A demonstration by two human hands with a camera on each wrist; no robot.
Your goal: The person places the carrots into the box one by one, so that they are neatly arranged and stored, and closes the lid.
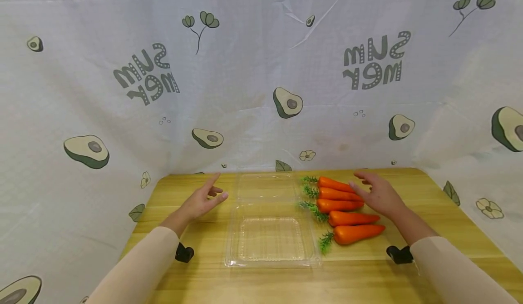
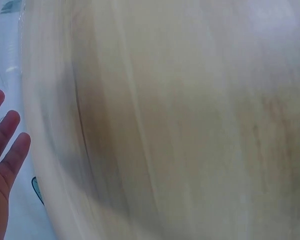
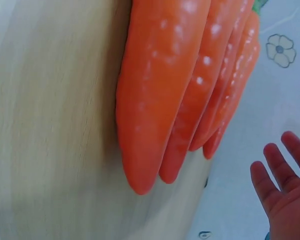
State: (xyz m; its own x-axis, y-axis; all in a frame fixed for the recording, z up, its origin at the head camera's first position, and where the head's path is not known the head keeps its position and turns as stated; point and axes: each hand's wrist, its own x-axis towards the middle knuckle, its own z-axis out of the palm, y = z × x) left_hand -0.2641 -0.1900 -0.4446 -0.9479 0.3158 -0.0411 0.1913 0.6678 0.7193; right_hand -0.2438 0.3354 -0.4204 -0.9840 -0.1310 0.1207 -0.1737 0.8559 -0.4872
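Five carrots (image 1: 339, 206) lie side by side on the worktop (image 1: 351, 281) (presumably so each is easily reached), right of the unfolded plastic box (image 1: 271, 240), while the left hand (image 1: 202, 201) and right hand (image 1: 379, 196) hover, each grip loosely spread, holding nothing.

Left hand (image 1: 200, 202), right hand (image 1: 381, 195): relaxed, well apart.

This looks like a small curtained booth or screened-off corner, set around a wood-grained bench (image 1: 269, 288). Pale cloth (image 1: 245, 77) hangs beyond the bench's far edge and down along its left and right edges, with folds and creases showing. It is printed with halved avocados (image 1: 288, 102), flowers (image 1: 308, 155) and the word "summer" (image 1: 373, 63) in mirror writing. The cloth hides the wider room, so home, office or lab cannot be told.
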